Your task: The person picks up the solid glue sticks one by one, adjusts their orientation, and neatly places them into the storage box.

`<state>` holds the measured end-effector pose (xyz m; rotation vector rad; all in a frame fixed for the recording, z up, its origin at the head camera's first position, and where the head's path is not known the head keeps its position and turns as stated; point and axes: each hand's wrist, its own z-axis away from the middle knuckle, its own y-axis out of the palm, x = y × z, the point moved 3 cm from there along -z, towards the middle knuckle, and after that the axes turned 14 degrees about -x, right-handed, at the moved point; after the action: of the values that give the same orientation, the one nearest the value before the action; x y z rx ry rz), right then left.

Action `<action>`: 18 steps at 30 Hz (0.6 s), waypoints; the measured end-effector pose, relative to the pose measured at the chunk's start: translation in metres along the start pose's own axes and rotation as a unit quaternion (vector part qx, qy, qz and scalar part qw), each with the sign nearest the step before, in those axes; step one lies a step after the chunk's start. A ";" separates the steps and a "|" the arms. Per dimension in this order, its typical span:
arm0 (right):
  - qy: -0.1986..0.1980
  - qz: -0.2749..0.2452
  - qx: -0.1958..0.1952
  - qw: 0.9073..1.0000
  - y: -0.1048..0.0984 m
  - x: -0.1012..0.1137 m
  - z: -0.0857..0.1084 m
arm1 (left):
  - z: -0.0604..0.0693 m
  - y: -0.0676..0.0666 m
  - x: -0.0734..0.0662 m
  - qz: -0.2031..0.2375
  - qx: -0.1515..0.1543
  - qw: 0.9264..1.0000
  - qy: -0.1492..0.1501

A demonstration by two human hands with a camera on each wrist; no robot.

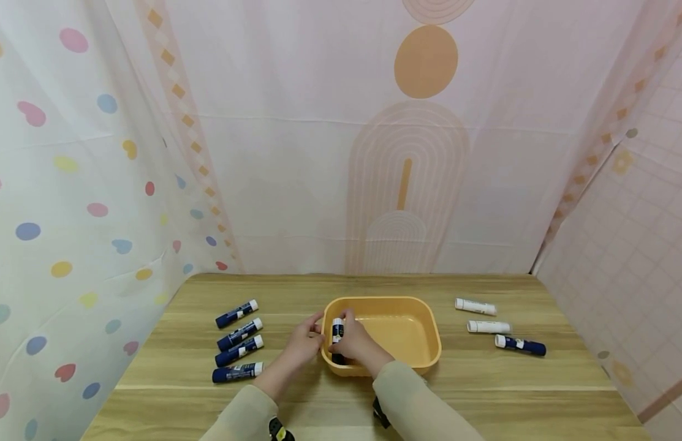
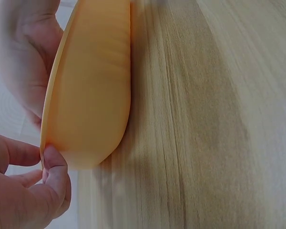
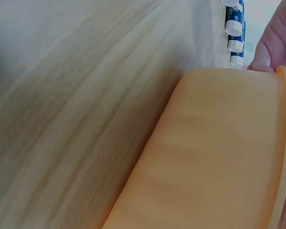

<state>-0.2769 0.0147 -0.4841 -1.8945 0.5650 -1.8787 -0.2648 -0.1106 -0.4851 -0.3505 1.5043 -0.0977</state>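
Pinching the stick [image 1: 337, 334] inside the tray [image 1: 404, 337] with our right grip [image 1: 356, 341], we should steady the rim [image 2: 49, 95] pinched in our left grip [image 1: 306, 344] just beside it and settle the stick gently along the wall [image 2: 93, 86] nearest the left.

Tub [image 1: 379, 299] on table [image 1: 296, 398], mid. Four tubes [image 1: 239, 351] left, rowed front to back. Three tubes [image 1: 488, 327] right, nearest one furthest out. One more tube [image 1: 337, 331] inside tub's left end; floor contact hard to tell. Curtain [image 1: 296, 184] behind table.
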 end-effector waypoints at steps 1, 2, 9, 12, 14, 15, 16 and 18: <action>0.004 0.003 0.000 1.000 0.001 0.000 -0.001 | 0.000 0.000 0.000 -0.001 0.001 1.000 0.000; 0.008 0.005 0.000 1.000 0.002 0.000 -0.001 | -0.001 0.000 0.001 -0.002 0.002 1.000 0.000; 0.006 0.050 -0.018 0.999 0.010 -0.002 -0.004 | -0.002 0.000 0.003 0.003 0.006 1.000 0.005; 0.023 0.072 -0.018 0.997 0.012 -0.004 -0.006 | -0.002 0.000 0.003 0.002 0.005 1.000 0.006; 0.033 0.084 -0.014 0.996 0.013 -0.005 -0.007 | -0.002 0.000 0.003 0.004 0.005 1.000 0.002; 0.037 0.087 -0.011 0.995 0.013 -0.005 -0.007 | -0.002 0.000 0.002 0.002 0.005 1.000 0.005; 0.036 0.090 -0.009 0.995 0.013 -0.006 -0.007 | -0.003 0.000 0.003 0.003 0.005 1.000 0.001; 0.033 0.089 -0.003 0.995 0.012 -0.006 -0.007 | -0.003 0.000 0.002 0.001 0.005 1.000 0.003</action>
<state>-0.2834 0.0079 -0.4957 -1.7285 0.7357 -1.8308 -0.2676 -0.1121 -0.4875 -0.3412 1.5092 -0.1043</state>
